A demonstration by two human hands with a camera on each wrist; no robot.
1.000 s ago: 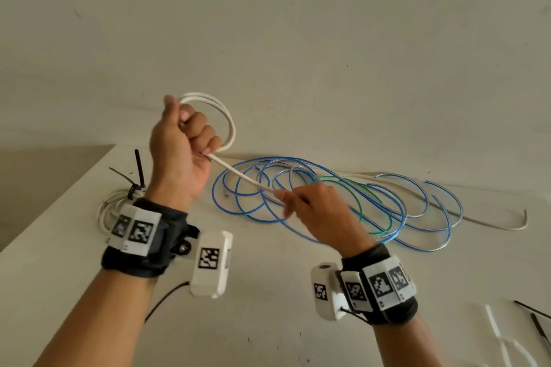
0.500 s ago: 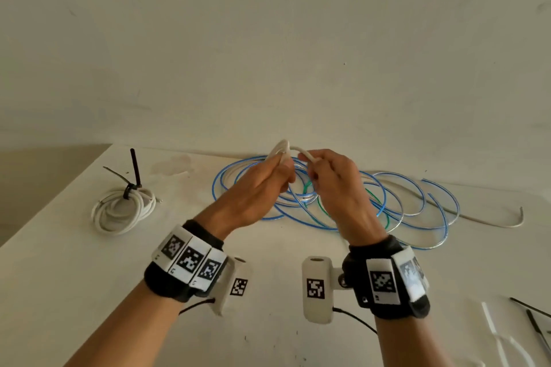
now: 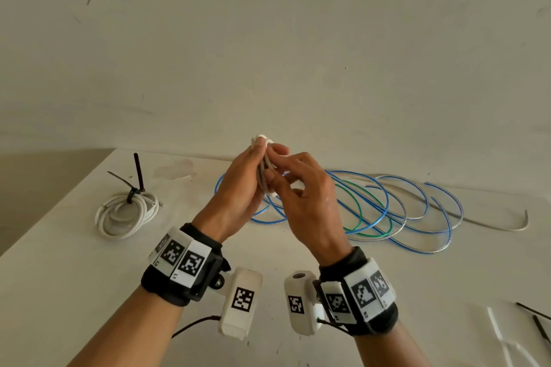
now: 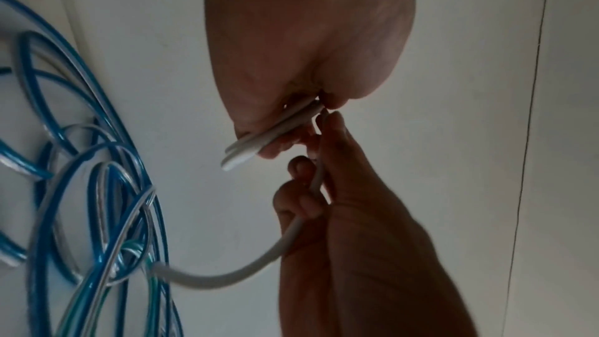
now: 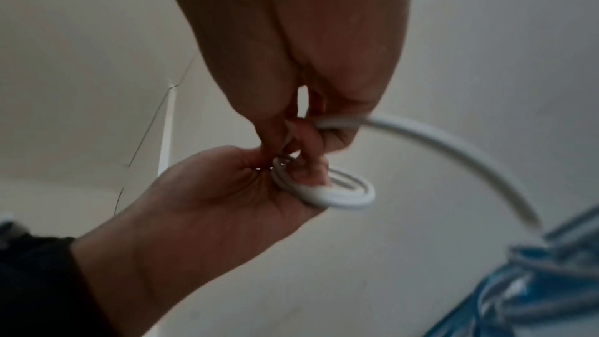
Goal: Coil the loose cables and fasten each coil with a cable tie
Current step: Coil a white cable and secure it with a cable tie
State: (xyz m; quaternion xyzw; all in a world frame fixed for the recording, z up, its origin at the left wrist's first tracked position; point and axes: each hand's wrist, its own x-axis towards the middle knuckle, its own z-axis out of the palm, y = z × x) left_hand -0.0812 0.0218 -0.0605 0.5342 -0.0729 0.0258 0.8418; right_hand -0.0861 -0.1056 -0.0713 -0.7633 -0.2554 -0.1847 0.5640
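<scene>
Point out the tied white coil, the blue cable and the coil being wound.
tied white coil (image 3: 126, 214): head view, on its looped strands.
blue cable (image 3: 384, 202): head view, on one arc.
coil being wound (image 5: 343, 195): right wrist view, on its outer turn.

White cable (image 3: 263, 168), blue wires (image 3: 384, 205) (one green), black tie (image 3: 137, 171)

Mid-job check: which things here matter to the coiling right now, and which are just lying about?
In use:
- white cable, small coil gripped by the left hand
- right hand, feeding its loose length

Lying about for now:
- tied white coil with black cable tie, already done
- blue and green cables, loose on the table
- spare ties at the right edge
</scene>
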